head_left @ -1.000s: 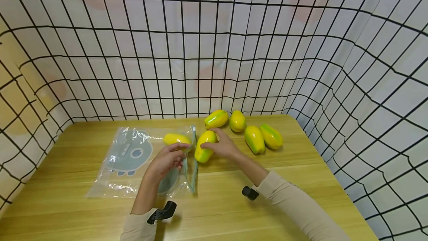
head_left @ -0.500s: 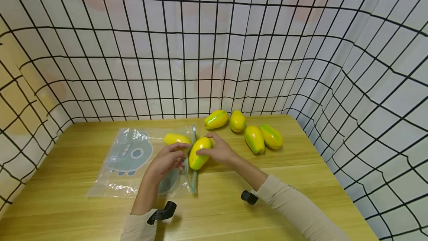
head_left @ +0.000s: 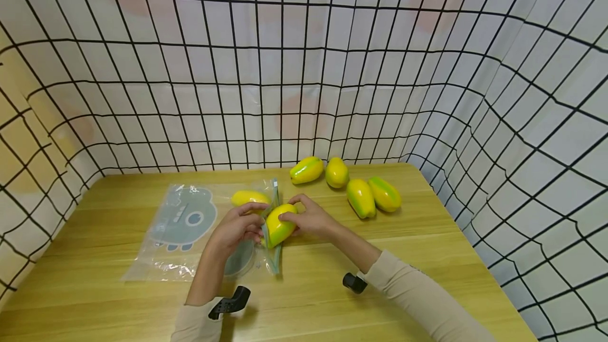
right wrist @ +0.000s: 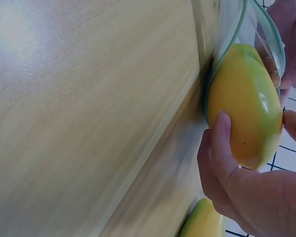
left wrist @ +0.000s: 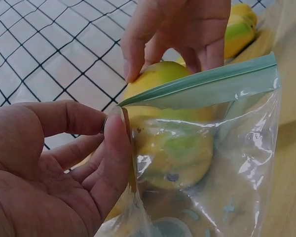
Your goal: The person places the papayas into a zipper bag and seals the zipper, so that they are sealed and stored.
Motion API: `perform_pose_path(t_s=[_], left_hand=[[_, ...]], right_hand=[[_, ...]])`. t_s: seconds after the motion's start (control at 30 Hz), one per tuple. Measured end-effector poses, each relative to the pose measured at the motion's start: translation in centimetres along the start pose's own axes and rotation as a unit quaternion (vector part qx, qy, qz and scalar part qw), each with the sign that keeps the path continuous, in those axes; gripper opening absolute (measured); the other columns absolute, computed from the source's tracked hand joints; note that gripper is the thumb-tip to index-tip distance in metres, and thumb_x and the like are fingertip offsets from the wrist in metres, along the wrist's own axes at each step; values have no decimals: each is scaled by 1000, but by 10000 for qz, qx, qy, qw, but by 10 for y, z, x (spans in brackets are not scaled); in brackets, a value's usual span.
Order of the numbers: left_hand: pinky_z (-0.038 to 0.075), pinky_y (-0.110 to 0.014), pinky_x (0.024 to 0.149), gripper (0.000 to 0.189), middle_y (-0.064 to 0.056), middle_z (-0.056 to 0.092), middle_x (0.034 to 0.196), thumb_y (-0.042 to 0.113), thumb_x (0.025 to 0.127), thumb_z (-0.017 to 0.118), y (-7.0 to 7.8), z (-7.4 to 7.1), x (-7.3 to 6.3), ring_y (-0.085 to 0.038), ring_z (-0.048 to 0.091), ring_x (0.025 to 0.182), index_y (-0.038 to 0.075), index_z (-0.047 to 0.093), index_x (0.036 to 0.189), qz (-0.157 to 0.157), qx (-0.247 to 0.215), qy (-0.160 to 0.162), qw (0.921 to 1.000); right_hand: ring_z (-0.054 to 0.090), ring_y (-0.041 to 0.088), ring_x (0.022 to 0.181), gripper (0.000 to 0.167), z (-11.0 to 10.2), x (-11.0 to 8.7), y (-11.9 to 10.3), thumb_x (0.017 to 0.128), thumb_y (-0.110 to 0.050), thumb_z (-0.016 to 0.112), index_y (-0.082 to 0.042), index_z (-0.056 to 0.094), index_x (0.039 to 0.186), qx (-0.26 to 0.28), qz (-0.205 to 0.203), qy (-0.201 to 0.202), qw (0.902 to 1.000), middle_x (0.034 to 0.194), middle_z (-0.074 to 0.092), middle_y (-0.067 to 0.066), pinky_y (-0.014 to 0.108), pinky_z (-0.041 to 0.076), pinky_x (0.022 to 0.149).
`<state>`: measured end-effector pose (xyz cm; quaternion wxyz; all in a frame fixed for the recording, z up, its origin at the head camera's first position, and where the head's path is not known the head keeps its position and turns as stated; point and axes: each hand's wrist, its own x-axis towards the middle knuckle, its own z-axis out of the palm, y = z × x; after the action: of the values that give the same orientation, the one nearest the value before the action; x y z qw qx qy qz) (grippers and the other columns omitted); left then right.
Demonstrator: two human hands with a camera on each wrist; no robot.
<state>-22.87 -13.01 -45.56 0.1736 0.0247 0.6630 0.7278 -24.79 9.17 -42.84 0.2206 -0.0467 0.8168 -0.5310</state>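
My right hand [head_left: 311, 218] grips a yellow-green papaya [head_left: 280, 224] between thumb and fingers. In the right wrist view the papaya [right wrist: 246, 106] has its far end inside the mouth of a clear zip bag [right wrist: 274, 34]. The left wrist view shows part of it through the film, behind the green zip strip [left wrist: 202, 81]. My left hand [head_left: 237, 231] pinches the bag's open edge between thumb and forefinger. The zip bag [head_left: 142, 263] lies flat on the table, with a blue cartoon print. Another yellow papaya [head_left: 249, 197] lies inside, near the mouth.
Several more papayas lie at the back right: one papaya [head_left: 306, 170] near the mesh, a papaya [head_left: 337, 173] beside it, and two side by side, including a papaya [head_left: 385, 194]. Black wire mesh [head_left: 285, 94] surrounds the wooden table [head_left: 332, 300] at back and sides.
My right hand has moved the papaya left and toward me, from beside the bag's mouth to partly inside it. My left hand has kept its hold on the bag's edge.
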Motion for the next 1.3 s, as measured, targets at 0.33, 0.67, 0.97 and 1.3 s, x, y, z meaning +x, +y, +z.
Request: perform_pose_path(t_s=[0.33, 0.67, 0.97, 1.3], left_hand=[[57, -21, 57, 46, -5, 62, 74, 0, 96, 53, 1, 1, 0, -10, 61, 57, -7, 51, 141, 0, -33, 84, 10000], [56, -21, 56, 47, -3, 62, 69, 1, 96, 53, 4, 2, -1, -10, 60, 58, -6, 51, 142, -4, -24, 126, 9999], [57, -20, 57, 47, -2, 62, 68, 1, 95, 53, 7, 4, -3, -10, 61, 57, -7, 51, 142, -3, -66, 231, 9997], [58, -20, 58, 47, -2, 63, 68, 2, 96, 53, 11, 5, -4, -10, 61, 58, -6, 52, 142, 66, -4, 288, 9996]], right_hand=[[71, 23, 89, 59, -1, -2, 1, 91, -33, 75, -7, 49, 137, 256, 69, -181, 9995, 131, 56, 23, 44, 63, 85], [69, 21, 92, 56, -2, -5, 1, 87, -33, 79, -8, 57, 132, 21, 56, -303, 9995, 133, 58, 19, 42, 61, 88], [71, 21, 95, 51, -1, -7, 2, 87, -21, 78, -3, 57, 131, 321, -14, -546, 9980, 132, 59, 21, 43, 60, 91], [68, 27, 105, 48, 2, -9, 0, 91, -7, 70, 2, 54, 135, 1167, 64, -902, 9890, 132, 58, 26, 44, 59, 96]])
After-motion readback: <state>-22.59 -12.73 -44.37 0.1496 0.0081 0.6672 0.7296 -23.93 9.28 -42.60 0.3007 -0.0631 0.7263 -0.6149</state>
